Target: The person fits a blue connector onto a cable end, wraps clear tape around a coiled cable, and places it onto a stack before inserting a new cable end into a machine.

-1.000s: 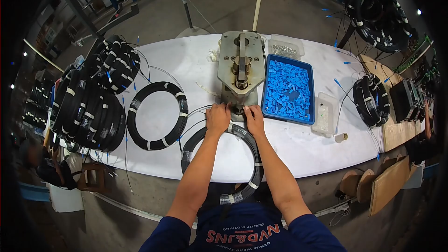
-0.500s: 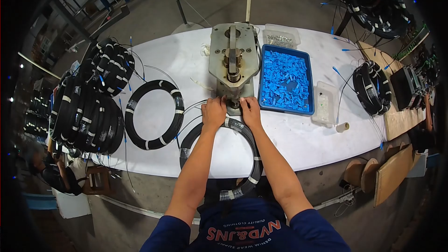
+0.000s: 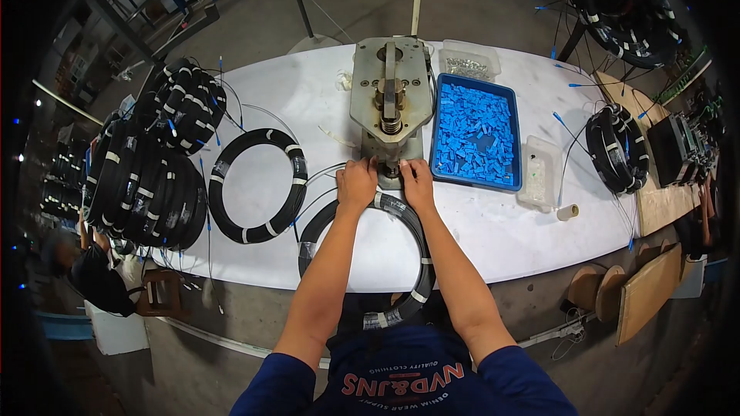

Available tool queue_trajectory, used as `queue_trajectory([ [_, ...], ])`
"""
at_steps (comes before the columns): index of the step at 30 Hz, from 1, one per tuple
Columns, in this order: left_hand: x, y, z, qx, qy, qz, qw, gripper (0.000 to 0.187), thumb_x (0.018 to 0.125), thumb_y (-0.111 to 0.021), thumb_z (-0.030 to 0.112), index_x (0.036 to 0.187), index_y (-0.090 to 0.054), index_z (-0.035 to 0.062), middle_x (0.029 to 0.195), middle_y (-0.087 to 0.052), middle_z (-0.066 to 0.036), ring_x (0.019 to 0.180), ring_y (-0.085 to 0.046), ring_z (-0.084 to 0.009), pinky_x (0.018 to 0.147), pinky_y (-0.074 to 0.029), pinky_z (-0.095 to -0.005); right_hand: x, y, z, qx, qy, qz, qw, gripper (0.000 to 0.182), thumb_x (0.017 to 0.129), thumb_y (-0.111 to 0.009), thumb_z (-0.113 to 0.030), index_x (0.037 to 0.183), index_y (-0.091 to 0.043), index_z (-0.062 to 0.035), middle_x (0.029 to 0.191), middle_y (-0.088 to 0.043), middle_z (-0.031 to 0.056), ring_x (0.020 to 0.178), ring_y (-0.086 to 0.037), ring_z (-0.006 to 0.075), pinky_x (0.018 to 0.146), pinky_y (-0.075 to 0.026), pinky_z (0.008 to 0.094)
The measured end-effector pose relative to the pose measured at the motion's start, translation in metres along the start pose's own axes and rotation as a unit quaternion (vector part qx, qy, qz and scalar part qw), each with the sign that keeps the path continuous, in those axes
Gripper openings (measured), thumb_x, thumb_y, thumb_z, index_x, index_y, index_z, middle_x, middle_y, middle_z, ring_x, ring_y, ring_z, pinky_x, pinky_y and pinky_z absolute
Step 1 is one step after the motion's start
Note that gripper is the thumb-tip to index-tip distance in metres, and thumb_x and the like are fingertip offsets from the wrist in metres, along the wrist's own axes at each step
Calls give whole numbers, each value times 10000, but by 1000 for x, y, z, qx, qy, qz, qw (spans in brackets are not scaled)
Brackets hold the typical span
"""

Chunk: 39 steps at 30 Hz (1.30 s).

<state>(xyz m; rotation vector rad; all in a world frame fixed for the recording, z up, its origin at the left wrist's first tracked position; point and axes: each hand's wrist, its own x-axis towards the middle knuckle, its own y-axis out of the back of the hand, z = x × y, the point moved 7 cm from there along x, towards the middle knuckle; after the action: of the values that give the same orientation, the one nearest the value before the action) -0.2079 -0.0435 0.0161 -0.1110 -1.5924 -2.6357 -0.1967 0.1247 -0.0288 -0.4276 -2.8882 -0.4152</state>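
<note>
A metal press [image 3: 390,92] stands upright on the white table. At its base, my left hand [image 3: 357,185] has its fingers closed around something small that I cannot make out. Close by on the right side of the base, my right hand [image 3: 417,183] is also closed, its fingertips near the press's lower part; what it grips is hidden. Beneath my wrists lies a black cable coil [image 3: 420,235], bound with white ties and overhanging the table's front edge. A thin black cable runs from the coil towards my left hand.
Another coil [image 3: 218,185] lies at left beside a large coil stack [image 3: 127,185]. Right of the press are a blue tray [image 3: 518,139] of blue parts, clear boxes [image 3: 544,177], a small roll [image 3: 567,213] and a further coil [image 3: 614,146]. People are at both sides.
The view has shifted very slightly. Both hands remain at the base of the press, with no clear change in their grip.
</note>
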Motion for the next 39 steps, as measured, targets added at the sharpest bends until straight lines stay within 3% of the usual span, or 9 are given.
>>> queue_trajectory([
  [21, 1, -2, 0, 1, -9, 2, 1000, 440, 1018, -430, 374, 938, -693, 30, 877, -665, -200, 908, -620, -359, 851, -424, -483, 0, 1, -1, -18, 24, 13, 999, 284, 948, -622, -250, 895, -680, 23, 852, -579, 150, 812, -575, 290, 762, -456, 367],
  [23, 0, -1, 0, -1, -7, -17, 1000, 400, 1009, -443, 335, 1034, -697, 25, 920, -666, -221, 948, -610, -381, 885, -426, -500, 0, 0, 0, -18, 8, -5, 1000, 286, 950, -621, -255, 900, -682, 20, 853, -578, 145, 816, -574, 290, 764, -456, 366],
  [39, 0, -5, -6, -45, 18, -51, 998, 401, 1012, -430, 352, 1061, -673, 37, 940, -631, -268, 902, -625, -457, 821, -502, -525, 0, 0, -2, -26, 12, -19, 999, 311, 964, -600, -267, 891, -668, 27, 873, -571, 141, 848, -570, 293, 792, -447, 367],
])
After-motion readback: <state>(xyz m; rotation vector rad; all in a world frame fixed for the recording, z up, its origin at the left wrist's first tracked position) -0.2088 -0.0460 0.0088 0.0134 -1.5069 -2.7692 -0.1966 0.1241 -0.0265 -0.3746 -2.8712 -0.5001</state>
